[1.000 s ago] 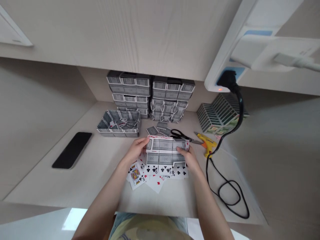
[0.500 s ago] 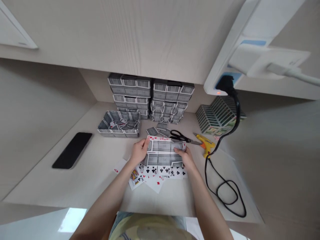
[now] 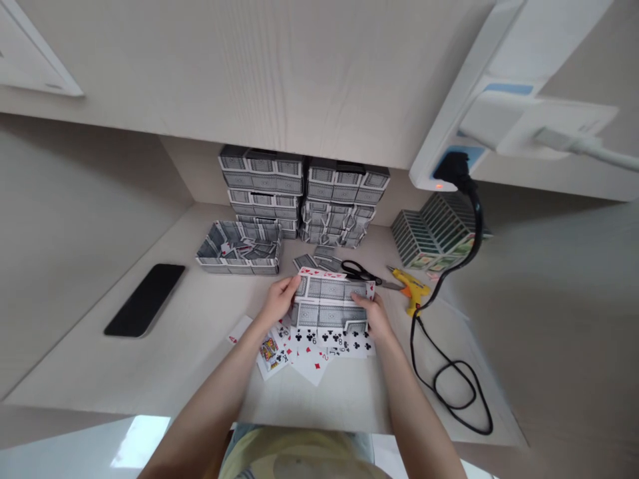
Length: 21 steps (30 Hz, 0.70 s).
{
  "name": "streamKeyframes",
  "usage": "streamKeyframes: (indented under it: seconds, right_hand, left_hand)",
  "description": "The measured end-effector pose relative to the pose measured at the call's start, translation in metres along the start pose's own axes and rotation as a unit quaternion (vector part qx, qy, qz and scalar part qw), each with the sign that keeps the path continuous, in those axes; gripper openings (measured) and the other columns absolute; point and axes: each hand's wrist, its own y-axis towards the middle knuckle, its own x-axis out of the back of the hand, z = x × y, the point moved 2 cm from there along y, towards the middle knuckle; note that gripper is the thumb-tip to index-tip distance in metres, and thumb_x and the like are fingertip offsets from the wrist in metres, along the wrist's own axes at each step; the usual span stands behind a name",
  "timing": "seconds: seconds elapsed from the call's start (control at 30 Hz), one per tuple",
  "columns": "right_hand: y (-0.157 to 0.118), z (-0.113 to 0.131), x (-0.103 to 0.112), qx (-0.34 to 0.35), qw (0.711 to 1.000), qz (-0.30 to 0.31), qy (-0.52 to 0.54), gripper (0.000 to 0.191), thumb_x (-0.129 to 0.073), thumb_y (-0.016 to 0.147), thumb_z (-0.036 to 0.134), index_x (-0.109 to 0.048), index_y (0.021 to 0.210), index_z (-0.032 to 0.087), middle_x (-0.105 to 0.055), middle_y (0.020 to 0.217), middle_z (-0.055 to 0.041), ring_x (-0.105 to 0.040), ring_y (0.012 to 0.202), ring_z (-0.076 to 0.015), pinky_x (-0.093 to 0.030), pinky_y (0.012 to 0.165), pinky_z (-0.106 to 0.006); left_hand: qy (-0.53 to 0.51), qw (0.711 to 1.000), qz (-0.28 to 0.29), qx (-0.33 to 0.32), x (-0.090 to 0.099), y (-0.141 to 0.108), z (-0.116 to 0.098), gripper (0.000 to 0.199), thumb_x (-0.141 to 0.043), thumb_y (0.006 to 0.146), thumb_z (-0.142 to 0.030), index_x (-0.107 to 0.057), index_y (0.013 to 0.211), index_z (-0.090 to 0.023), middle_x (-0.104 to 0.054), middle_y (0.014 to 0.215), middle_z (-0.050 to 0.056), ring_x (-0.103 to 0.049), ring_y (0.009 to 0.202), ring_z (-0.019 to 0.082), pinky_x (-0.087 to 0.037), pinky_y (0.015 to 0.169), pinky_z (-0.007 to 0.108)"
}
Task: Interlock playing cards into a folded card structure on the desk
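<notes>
Clock centred on a panel of grey-backed playing cards [image 3: 330, 290], held above the desk [image 3: 200, 319]. At nine o'clock, a black phone [image 3: 144, 299], flat on the desk. At ten, an open-topped card-covered tray [image 3: 238, 269] with small card pieces [image 3: 247, 249] inside. At eleven, the left stack of card-covered boxes [image 3: 262, 181]. Just at the panel's nine o'clock end, the left hand [image 3: 280, 299], gripping the edge with thumb on top. Toward seven and six, partly under the panel, spread face-up cards [image 3: 272, 356], a king among them. At twelve, a few face-down cards [image 3: 325, 256]; beyond, near the left stack, the right stack [image 3: 339, 219]. Near one, black-handled scissors [image 3: 362, 273]. At the three o'clock end, the right hand [image 3: 375, 316], pinching the panel, thumb on top. Toward three, a yellow glue gun [image 3: 414, 286]; toward two, a green-striped box [image 3: 417, 239], then a white power strip [image 3: 424, 159]. From a black plug [image 3: 455, 167] there, a black cord [image 3: 480, 226], with loops toward four.
</notes>
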Motion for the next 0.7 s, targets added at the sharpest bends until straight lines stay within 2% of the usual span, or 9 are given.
streamKeyframes:
  seconds: [0.1,0.17,0.27,0.47,0.57,0.7]
  right_hand:
    - [0.003,-0.002,0.004,0.007,1.000,-0.024,0.010,0.036,-0.071,0.055,0.027,-0.063,0.089,0.018,-0.070,0.085,-0.0042,-0.065,0.080,-0.0255,-0.050,0.067,-0.035]
    - [0.004,-0.003,0.007,0.006,1.000,-0.028,0.008,0.036,-0.071,0.056,0.027,-0.063,0.090,0.018,-0.070,0.085,-0.0042,-0.064,0.081,-0.0259,-0.050,0.067,-0.035]
    - [0.004,-0.003,0.007,-0.001,1.000,-0.024,0.005,0.036,-0.071,0.054,0.025,-0.062,0.088,0.018,-0.070,0.084,-0.0042,-0.064,0.080,-0.0262,-0.051,0.067,-0.035]
    - [-0.002,0.006,-0.001,-0.005,0.999,0.004,0.042,0.037,-0.070,0.057,0.024,-0.061,0.093,0.020,-0.069,0.086,-0.0026,-0.065,0.077,-0.0233,-0.051,0.065,-0.033]
    - [-0.006,0.013,-0.003,-0.020,0.997,0.029,0.062,0.035,-0.068,0.061,0.028,-0.060,0.095,0.023,-0.069,0.088,-0.0006,-0.065,0.076,-0.0214,-0.051,0.062,-0.032]
    - [-0.012,0.016,-0.006,-0.025,0.994,0.089,0.059,0.035,-0.070,0.059,0.027,-0.060,0.092,0.021,-0.068,0.089,-0.0013,-0.064,0.079,-0.0215,-0.051,0.061,-0.030]
  left_hand:
    - [-0.071,0.995,0.060,0.037,-0.003,0.000,-0.001,0.041,-0.049,0.073,-0.054,-0.059,0.070,-0.014,-0.057,0.064,0.000,-0.050,0.061,0.013,-0.040,0.058,0.023]
    - [-0.051,0.995,0.066,0.049,-0.004,-0.001,0.000,0.042,-0.050,0.072,-0.055,-0.057,0.066,-0.014,-0.055,0.059,0.000,-0.048,0.056,0.012,-0.038,0.052,0.021]
    - [0.006,0.998,0.043,0.042,-0.004,-0.003,0.003,0.045,-0.050,0.070,-0.057,-0.055,0.057,-0.014,-0.049,0.051,-0.002,-0.042,0.049,0.011,-0.032,0.045,0.020]
    - [0.039,0.999,-0.001,0.024,-0.002,-0.001,0.009,0.043,-0.049,0.072,-0.053,-0.051,0.052,-0.014,-0.044,0.048,-0.003,-0.038,0.047,0.009,-0.028,0.043,0.020]
    - [0.052,0.998,-0.040,0.015,0.003,0.002,0.011,0.041,-0.046,0.075,-0.051,-0.052,0.056,-0.014,-0.045,0.050,-0.002,-0.039,0.049,0.010,-0.029,0.046,0.021]
    - [0.088,0.990,-0.107,0.000,0.013,0.004,0.009,0.039,-0.044,0.077,-0.048,-0.056,0.061,-0.014,-0.049,0.054,-0.001,-0.042,0.054,0.012,-0.032,0.051,0.021]
